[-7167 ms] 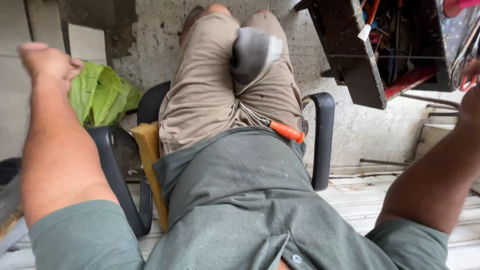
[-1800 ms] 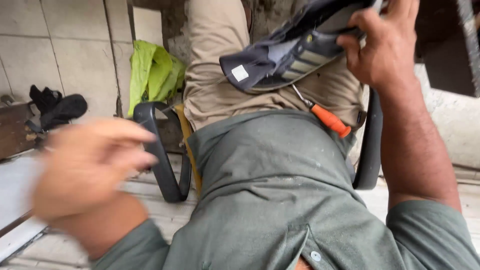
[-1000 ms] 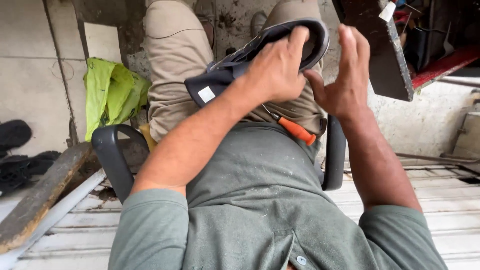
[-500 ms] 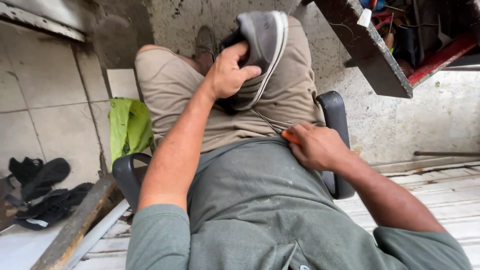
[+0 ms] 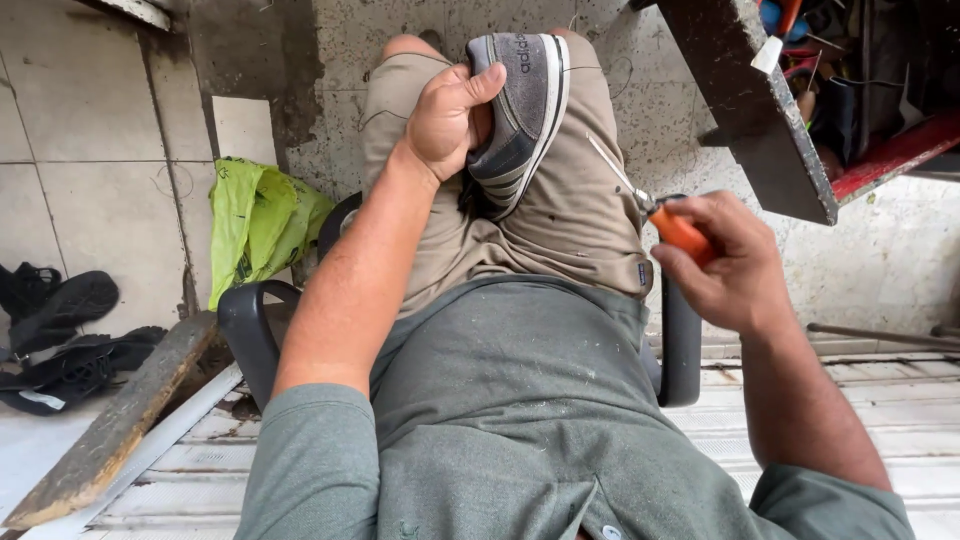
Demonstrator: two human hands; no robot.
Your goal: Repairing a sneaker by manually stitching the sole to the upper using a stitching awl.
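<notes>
Nearest me, shirt: my grey-green shirt fills the lower view, both sleeves showing.
Right hand: my right hand has its fingers curled tight round the orange handle of an awl, thin metal tip pointing up-left toward the shoe.
Chair: black armrests either side of my hips.
Left hand: my left hand clamps the shoe, thumb over its sole edge.
Shoe: grey shoe stands heel-down on my thighs, sole facing right.
Farther left: green bag against the wall.

Head camera looks steeply down, close over lap.
</notes>
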